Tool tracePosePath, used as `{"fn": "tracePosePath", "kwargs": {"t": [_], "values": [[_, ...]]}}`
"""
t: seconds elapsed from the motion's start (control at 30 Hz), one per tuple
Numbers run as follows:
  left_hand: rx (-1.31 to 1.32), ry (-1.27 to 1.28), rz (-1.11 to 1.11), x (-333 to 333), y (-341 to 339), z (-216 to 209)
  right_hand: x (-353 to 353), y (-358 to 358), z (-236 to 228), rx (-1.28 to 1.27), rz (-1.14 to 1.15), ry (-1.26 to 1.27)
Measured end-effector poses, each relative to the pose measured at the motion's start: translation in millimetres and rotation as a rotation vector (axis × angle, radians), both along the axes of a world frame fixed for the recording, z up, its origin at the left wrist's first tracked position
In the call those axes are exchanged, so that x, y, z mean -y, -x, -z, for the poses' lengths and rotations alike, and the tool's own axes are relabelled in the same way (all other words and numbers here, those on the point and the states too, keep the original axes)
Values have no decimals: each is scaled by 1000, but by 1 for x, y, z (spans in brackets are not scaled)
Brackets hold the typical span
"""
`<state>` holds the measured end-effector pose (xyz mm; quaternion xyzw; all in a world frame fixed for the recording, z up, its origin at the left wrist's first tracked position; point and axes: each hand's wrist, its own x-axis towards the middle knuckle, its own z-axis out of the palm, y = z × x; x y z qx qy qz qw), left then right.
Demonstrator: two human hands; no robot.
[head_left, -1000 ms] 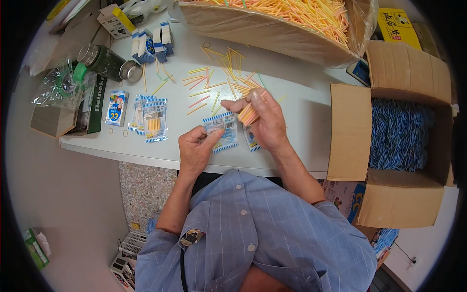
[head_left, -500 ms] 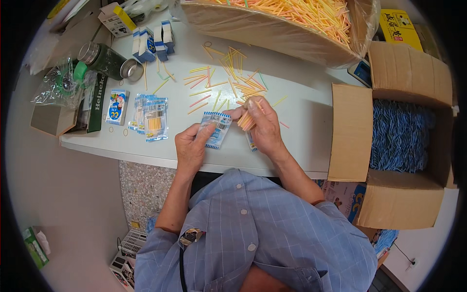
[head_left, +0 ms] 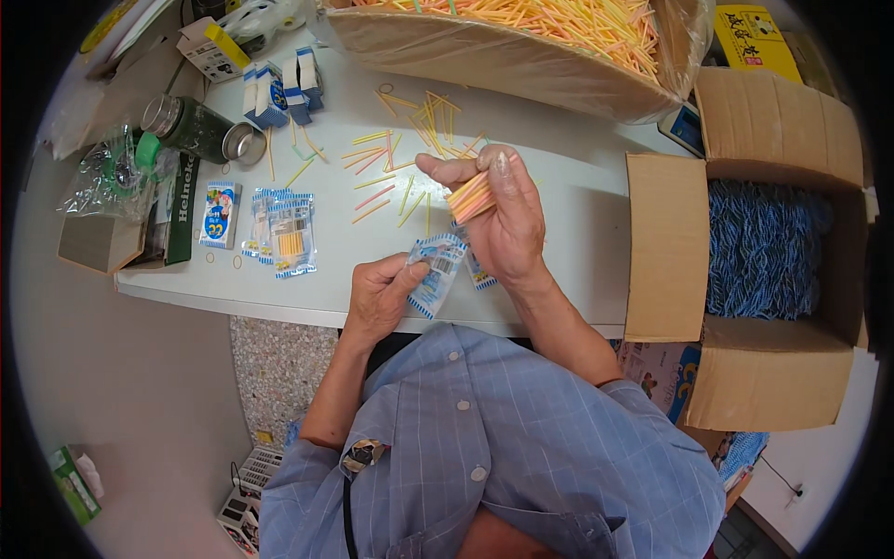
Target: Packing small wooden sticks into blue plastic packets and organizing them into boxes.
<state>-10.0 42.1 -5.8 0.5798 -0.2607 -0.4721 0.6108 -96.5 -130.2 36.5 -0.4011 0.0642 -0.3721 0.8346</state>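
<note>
My left hand (head_left: pixel 382 291) pinches a small clear and blue plastic packet (head_left: pixel 438 274) by its left side, close to the table's front edge. In my right hand (head_left: pixel 507 214) is a bundle of thin pastel sticks (head_left: pixel 472 197), yellow, orange and pink, held under the thumb with the index finger stretched to the left. Partly behind the right hand, another blue-edged packet (head_left: pixel 480 274) lies on the table. Loose sticks (head_left: pixel 374 199) are scattered beyond both hands. To the left lie several packets (head_left: pixel 291 233), one showing orange sticks inside.
A lined carton (head_left: pixel 521 70) full of sticks stands at the back. On the right, an open cardboard box (head_left: pixel 666 247) holds blue stringy bundles (head_left: pixel 764 250). At the left are a dark flask (head_left: pixel 196 126), a small printed box (head_left: pixel 218 214) and stacks of folded packets (head_left: pixel 270 93).
The packet in my left hand has come nearer to me and tilted. My right hand has risen slightly with the sticks, its index finger now extended away from the packet.
</note>
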Motion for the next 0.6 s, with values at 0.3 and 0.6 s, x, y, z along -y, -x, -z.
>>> {"fn": "tracePosePath", "kwargs": {"t": [0.3, 0.6], "values": [[-23, 0, -8, 2, 2, -7, -15, 5, 2, -143, -83, 85], [-14, -21, -182, 5, 10, -1, -16, 14, 18, -358, -231, 40]]}}
